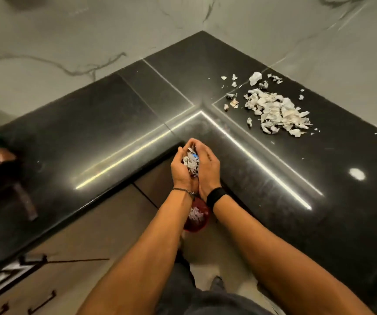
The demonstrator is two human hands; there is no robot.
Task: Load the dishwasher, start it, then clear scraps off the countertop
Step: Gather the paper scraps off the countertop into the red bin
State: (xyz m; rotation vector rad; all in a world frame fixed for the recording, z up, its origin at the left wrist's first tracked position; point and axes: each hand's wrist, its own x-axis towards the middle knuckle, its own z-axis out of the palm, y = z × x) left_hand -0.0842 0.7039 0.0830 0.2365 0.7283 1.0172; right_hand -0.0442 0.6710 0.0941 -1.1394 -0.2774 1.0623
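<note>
I'm in a kitchen: a black stone countertop (114, 123) wraps the corner under marble-look walls (69, 30), with handled cabinets (80, 242) below its edge.

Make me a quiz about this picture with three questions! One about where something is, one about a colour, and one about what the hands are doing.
1. Where is the big pile of scraps?
A. On the floor
B. On the black countertop, near the wall
C. In a drawer

2. What colour is the bin on the floor?
A. Red
B. Blue
C. Yellow

3. What are the left hand and right hand doing?
A. Lying flat
B. Pointing
C. Cupped together round a handful of scraps

Answers: 1 B, the pile lies on the dark top; 2 A, its rim shows red; 3 C, curled fingers enclose paper bits.
</note>
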